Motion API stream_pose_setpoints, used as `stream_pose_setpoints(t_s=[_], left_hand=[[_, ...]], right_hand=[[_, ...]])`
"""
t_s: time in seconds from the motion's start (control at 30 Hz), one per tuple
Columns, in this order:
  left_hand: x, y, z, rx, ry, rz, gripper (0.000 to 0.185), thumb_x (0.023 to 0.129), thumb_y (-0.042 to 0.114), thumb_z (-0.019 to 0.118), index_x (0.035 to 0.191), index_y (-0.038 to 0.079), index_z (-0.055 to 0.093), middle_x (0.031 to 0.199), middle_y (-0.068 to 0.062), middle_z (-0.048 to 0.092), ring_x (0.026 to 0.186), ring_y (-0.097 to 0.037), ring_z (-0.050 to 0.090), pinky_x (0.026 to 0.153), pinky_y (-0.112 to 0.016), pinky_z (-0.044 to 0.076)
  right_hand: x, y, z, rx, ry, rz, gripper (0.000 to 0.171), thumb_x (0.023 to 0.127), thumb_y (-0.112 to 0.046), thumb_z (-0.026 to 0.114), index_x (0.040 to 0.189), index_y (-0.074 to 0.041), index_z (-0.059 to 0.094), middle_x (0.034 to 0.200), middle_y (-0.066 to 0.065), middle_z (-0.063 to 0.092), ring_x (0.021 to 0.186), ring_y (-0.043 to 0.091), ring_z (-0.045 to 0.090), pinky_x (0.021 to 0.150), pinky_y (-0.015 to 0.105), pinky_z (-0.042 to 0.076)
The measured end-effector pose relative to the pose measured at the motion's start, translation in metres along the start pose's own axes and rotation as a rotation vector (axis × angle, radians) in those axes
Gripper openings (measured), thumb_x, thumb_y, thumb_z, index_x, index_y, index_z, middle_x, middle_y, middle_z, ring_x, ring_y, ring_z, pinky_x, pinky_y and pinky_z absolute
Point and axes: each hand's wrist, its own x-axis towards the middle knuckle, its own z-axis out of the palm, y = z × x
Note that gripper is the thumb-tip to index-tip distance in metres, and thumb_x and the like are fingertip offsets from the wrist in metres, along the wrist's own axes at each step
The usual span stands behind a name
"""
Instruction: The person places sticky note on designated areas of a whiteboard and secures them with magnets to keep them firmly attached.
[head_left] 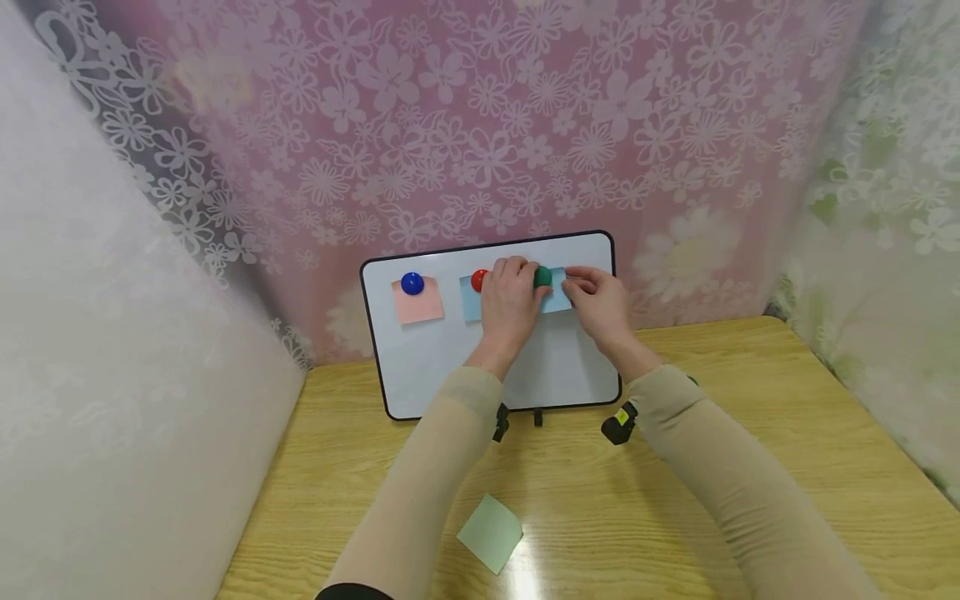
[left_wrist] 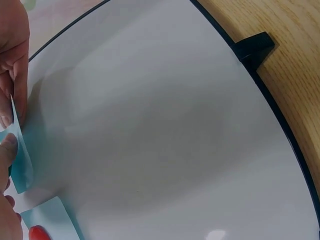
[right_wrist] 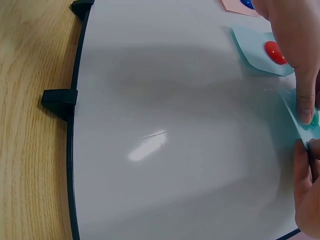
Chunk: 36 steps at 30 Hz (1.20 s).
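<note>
My left hand [head_left: 512, 300] holds a round green magnet [head_left: 543, 276] against a light-blue sticky note [head_left: 557, 295] on the upper right of the whiteboard [head_left: 442, 371]. Its thumb lies on the note's face in the right wrist view. My right hand [head_left: 602, 307] pinches the note's right edge between thumb and fingers. The note [left_wrist: 22, 167] stands tilted off the board at its lower edge. Left of it, a red magnet [head_left: 478, 281] sits on a second light-blue note [head_left: 470, 302], partly hidden by my left hand. Farther left, a blue magnet [head_left: 412, 283] sits on a pink note [head_left: 424, 308].
The board leans back near a pink flowered curtain [head_left: 487, 150], on small black feet [head_left: 537, 417]. A pale green note [head_left: 491, 533] lies on the wooden table [head_left: 570, 517] toward me. A white surface [head_left: 127, 375] bounds the left side.
</note>
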Motion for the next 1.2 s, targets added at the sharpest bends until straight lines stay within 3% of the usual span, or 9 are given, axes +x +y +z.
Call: stream_pose_setpoints(t_s=[0.27, 1.2], left_hand=[[0.000, 0.001, 0.003, 0.038, -0.024, 0.001, 0.044, 0.096, 0.043, 0.080, 0.128, 0.013, 0.078, 0.125, -0.003, 0.071, 0.117, -0.020, 0.062, 0.099, -0.033, 0.053], [-0.002, -0.002, 0.012, 0.060, 0.011, -0.015, 0.044, 0.096, 0.044, 0.079, 0.129, 0.015, 0.078, 0.124, -0.002, 0.071, 0.117, -0.021, 0.061, 0.099, -0.034, 0.053]], right_hand=[[-0.002, 0.000, 0.002, 0.016, 0.003, 0.010, 0.035, 0.108, -0.023, 0.068, 0.139, -0.008, 0.070, 0.126, 0.012, 0.076, 0.110, 0.018, 0.070, 0.082, 0.020, 0.055], [-0.005, 0.010, 0.007, 0.048, 0.030, -0.003, 0.034, 0.108, -0.025, 0.069, 0.138, -0.009, 0.069, 0.122, 0.010, 0.078, 0.094, 0.024, 0.071, 0.078, 0.022, 0.056]])
